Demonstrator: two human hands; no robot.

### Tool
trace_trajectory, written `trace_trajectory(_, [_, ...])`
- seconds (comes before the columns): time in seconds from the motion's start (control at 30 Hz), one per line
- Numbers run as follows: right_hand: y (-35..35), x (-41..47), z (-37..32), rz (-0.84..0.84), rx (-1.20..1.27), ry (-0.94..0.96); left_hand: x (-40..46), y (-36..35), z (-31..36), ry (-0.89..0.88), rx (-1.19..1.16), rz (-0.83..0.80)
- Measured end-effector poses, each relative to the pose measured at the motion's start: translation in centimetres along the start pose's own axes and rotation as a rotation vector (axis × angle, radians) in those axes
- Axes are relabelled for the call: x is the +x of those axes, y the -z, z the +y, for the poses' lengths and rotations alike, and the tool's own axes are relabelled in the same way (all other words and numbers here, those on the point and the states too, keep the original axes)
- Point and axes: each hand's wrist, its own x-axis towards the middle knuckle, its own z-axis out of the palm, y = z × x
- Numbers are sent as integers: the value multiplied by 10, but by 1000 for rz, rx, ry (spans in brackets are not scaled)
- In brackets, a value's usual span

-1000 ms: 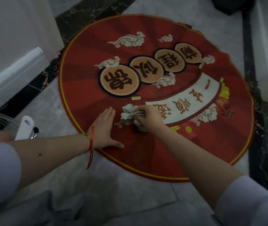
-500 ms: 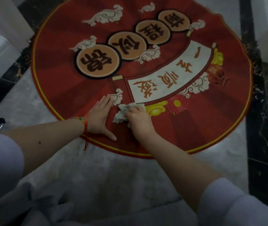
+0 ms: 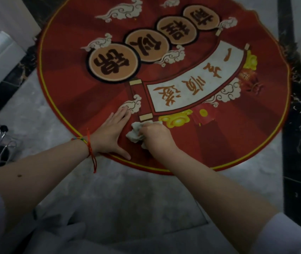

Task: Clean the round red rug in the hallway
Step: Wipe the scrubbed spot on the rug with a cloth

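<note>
On the near edge of the rug (image 3: 164, 74), the left hand (image 3: 112, 133) lies flat, pinning it, while the right hand (image 3: 158, 137) grips a cloth (image 3: 134, 135); hard rubbing could bunch the pile or slide the rug on the floor (image 3: 120, 195)

1 rug (image 3: 91, 85), 1 cloth (image 3: 134, 135), 2 hands (image 3: 112, 132).

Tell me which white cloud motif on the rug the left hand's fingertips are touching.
The small cloud left of the scroll's lower roller, under the left hand fingertips; the other clouds on the rug lie untouched.
</note>
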Motion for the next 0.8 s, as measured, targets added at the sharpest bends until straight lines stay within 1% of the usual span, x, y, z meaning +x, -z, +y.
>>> trace_trajectory(0.07, [-7,-11,-2,85,5,37,-1,0,0,-13,-18,1])
trace_trajectory(0.1, [-5,-11,-5,77,8,27,-2,-1,1,-15,-22,1])
trace_trajectory(0.13, [5,-3,-6,26,5,-3,-2,-1,1,-15,-18,5])
trace_trajectory(0.2, [20,7,-14,-176,68,-91,-2,-2,1,-8,-8,4])
trace_trajectory(0.23, [20,6,-17,-189,83,-83,-1,-1,1,-3,0,5])
trace_trajectory(0.27, [15,2,-18,-175,62,-51,-2,-2,1,1,-1,-2])
trace_trajectory(0.33, [3,-16,-16,27,8,38,-3,-1,2,-3,-13,-6])
trace_trajectory(0.4, [-2,-25,-13,137,7,67,-5,1,4,1,-11,3])
trace_trajectory(0.5, [-2,-27,-18,136,67,75,-3,-2,1,9,5,-5])
trace_trajectory(0.57, [-9,-31,-16,173,109,116,-3,-2,-1,7,8,-5])
trace_trajectory(0.63, [-11,-33,-15,183,137,113,-5,-1,-3,-17,-18,-8])
trace_trajectory(0.7, [-6,-34,-18,185,120,103,-7,0,-4,-31,-16,-13])
trace_trajectory(0.8, [-14,-38,-21,140,90,126,-5,-4,-10,-42,25,-4])
